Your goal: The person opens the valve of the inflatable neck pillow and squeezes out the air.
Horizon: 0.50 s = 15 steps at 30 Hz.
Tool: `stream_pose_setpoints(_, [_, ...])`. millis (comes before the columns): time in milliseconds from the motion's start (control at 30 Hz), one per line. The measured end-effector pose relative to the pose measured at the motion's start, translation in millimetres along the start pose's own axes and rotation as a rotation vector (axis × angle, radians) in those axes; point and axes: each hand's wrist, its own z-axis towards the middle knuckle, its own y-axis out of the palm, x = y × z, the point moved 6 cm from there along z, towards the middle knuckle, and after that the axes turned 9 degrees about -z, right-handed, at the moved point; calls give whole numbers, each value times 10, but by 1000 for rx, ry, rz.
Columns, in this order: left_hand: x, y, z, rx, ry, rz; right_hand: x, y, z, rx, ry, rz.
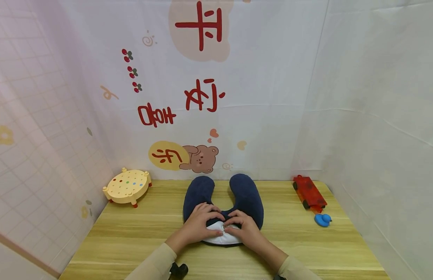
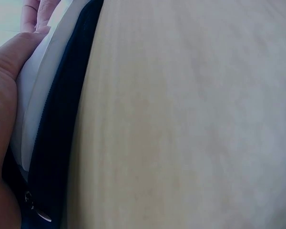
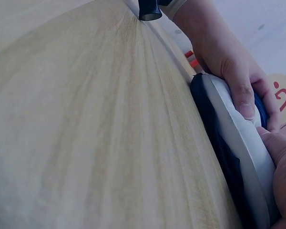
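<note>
1. Left edge of the light wooden tabletop: a round cream plastic toy stool with coloured dots, well apart from the hands. Not involved.
2. Left hand: fingers curled over the near middle of the navy U-shaped plush neck pillow, thumb pressing into the white inner cushion that shows at the near edge. In the left wrist view the thumb dents the white fabric, so the filling gives easily.
3. The pillow lies flat at table centre, both arms pointing away toward the printed back wall sheet, bend nearest the person.
4. Handling, as a judgement: light, soft, squashy, not fragile. The cover looks like fuzzy fabric with decent grip; the white inner looks smoother and may slide inside the cover. A zip line runs along the navy edge, with a metal zip pull visible low in the left wrist view.
5. Where to hold: pinch the cover fabric beside the zip opening with one hand and pin the white inner with the other. Grabbing the bulk only compresses it.
6. Right hand: fingers curled, pinching at the seam where white meets navy, touching the left hand's fingertips.
7. Right side of the table: a red translucent toy truck and just beside it a small blue rubber duck, both well apart from the pillow.
</note>
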Motion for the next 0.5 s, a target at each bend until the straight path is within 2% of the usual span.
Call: stream_pose_setpoints(500, [-9,0,0,4,5,-18,-13,0,4,14,-28,-5])
